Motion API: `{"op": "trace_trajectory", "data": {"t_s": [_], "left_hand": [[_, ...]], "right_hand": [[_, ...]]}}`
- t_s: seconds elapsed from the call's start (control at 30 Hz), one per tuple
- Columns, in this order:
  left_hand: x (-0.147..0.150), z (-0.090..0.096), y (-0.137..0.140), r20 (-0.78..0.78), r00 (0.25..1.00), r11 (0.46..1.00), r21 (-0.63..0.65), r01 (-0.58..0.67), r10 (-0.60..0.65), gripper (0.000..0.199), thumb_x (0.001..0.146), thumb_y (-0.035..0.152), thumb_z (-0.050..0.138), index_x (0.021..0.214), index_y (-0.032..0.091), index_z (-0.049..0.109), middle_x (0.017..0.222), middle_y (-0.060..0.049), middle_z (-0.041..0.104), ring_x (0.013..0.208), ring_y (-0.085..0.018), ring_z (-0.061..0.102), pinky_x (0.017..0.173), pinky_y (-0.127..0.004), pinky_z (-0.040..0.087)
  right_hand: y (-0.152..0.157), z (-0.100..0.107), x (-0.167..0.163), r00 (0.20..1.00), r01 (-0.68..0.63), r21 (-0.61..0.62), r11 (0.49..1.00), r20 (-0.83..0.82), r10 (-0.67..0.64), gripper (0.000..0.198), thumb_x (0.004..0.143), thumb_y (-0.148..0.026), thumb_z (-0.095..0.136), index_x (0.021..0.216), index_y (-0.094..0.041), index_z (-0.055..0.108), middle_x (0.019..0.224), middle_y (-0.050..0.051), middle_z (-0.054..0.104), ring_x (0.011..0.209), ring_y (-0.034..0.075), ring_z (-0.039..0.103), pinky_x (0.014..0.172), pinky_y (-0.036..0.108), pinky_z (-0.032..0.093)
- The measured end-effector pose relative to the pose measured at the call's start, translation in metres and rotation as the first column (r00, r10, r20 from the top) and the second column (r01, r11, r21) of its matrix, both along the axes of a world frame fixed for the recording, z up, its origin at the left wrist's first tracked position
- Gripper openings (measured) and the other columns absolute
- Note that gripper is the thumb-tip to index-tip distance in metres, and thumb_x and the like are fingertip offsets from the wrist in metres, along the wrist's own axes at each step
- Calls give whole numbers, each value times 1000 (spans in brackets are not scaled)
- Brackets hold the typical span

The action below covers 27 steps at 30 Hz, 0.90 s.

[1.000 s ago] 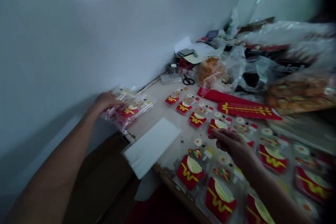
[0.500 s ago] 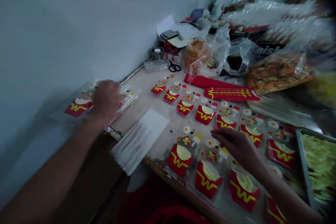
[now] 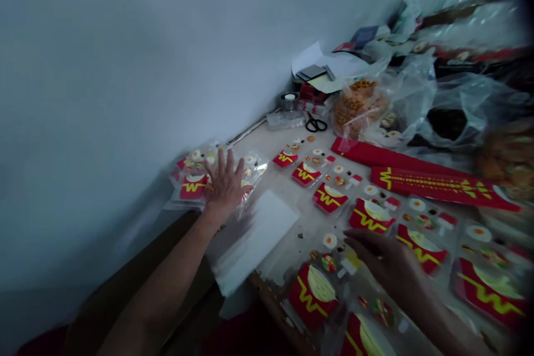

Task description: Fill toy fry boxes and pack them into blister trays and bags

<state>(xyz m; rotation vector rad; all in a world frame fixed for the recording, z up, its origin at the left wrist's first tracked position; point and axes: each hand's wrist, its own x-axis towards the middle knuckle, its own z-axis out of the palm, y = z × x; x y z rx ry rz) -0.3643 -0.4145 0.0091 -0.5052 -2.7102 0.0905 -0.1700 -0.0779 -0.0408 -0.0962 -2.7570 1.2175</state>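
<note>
Left hand (image 3: 227,181) is spread flat on the stack of clear packets (image 3: 196,178), probably pinning it down; right hand (image 3: 386,261) hovers loosely open over the trays (image 3: 329,197).

Left hand (image 3: 226,181) flat, fingers spread (arm outstretched); right hand (image 3: 386,264) palm-down, open.

A pale blue-grey wall (image 3: 125,67) with a glare patch backs the worn table (image 3: 292,228).
</note>
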Motion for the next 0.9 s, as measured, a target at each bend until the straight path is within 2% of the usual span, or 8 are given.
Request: {"op": "trace_trajectory", "data": {"t_s": [0.07, 0.17, 0.37, 0.47, 0.57, 0.63, 0.73, 0.9], "left_hand": [[-2, -7, -14, 76, 993, 996, 0, -89, 89, 77, 84, 56, 68, 147, 19, 47, 161, -23, 30, 152, -45, 14, 114, -75, 5], [-8, -14, -23, 134, 986, 995, -8, -104, 104, 67, 92, 58, 55, 147, 20, 48, 155, -20, 42, 149, -40, 27, 118, -69, 11], [1, 5, -49, -26, 962, 961, 53, -270, 272, 92, 78, 67, 68, 154, 26, 37, 168, -19, 10, 153, -47, -2, 113, -77, 2], [2, 6, -74, 21, 891, 881, 147, -451, 453, 114, 69, 76, 70, 159, 23, 25, 166, -27, 6, 149, -56, 2, 104, -82, 18], [-3, -3, -96, 144, 856, 842, 164, -515, 496, 108, 74, 79, 61, 157, 17, 31, 159, -31, 23, 142, -54, 27, 101, -71, 37], [-7, -8, -105, 141, 872, 860, 152, -487, 469, 89, 84, 72, 55, 154, 20, 39, 157, -26, 31, 136, -48, 38, 100, -62, 43], [-13, -6, -116, 78, 898, 890, 120, -440, 434, 67, 91, 58, 54, 149, 25, 47, 156, -18, 36, 128, -43, 45, 97, -57, 45], [-34, 15, -133, 75, 952, 947, 104, -304, 297, 69, 78, 41, 70, 143, 22, 53, 144, -17, 51, 120, -40, 50, 101, -53, 42]], "right_hand": [[-39, 6, -33, 984, -151, -11, 988, -91, 150, 26, 97, -41, 57, 112, -26, 72, 101, 8, 75, 80, 22, 71, 69, 33, 57], [-104, 13, -96, 902, -338, 157, 928, -228, 368, 32, 94, -26, 59, 125, -24, 67, 135, 13, 63, 121, 31, 60, 100, 47, 51], [-181, 3, -211, 978, -185, 153, 971, -67, 197, 92, 79, -45, 79, 154, -16, 33, 151, 23, 43, 141, 36, 40, 110, 53, 40], [-190, 6, -261, 948, -300, 356, 885, 9, 318, 135, 51, -52, 94, 160, -22, 21, 163, 24, 20, 151, 43, 14, 117, 63, 22], [-191, 11, -299, 855, -511, 398, 762, 148, 497, 143, 44, -53, 96, 161, -24, 18, 155, 25, 37, 146, 45, 27, 115, 63, 22], [-190, 10, -313, 790, -610, 328, 721, 184, 585, 139, 45, -49, 97, 160, -24, 23, 142, 22, 50, 133, 42, 46, 110, 56, 34], [-185, 4, -318, 757, -653, 117, 749, 130, 640, 138, 42, -41, 98, 158, -24, 25, 134, 17, 54, 117, 34, 58, 99, 45, 47], [-176, 7, -313, 755, -533, -317, 784, 240, 610, 118, 44, -31, 97, 147, -20, 41, 92, 0, 67, 85, 22, 66, 79, 33, 54]]}}
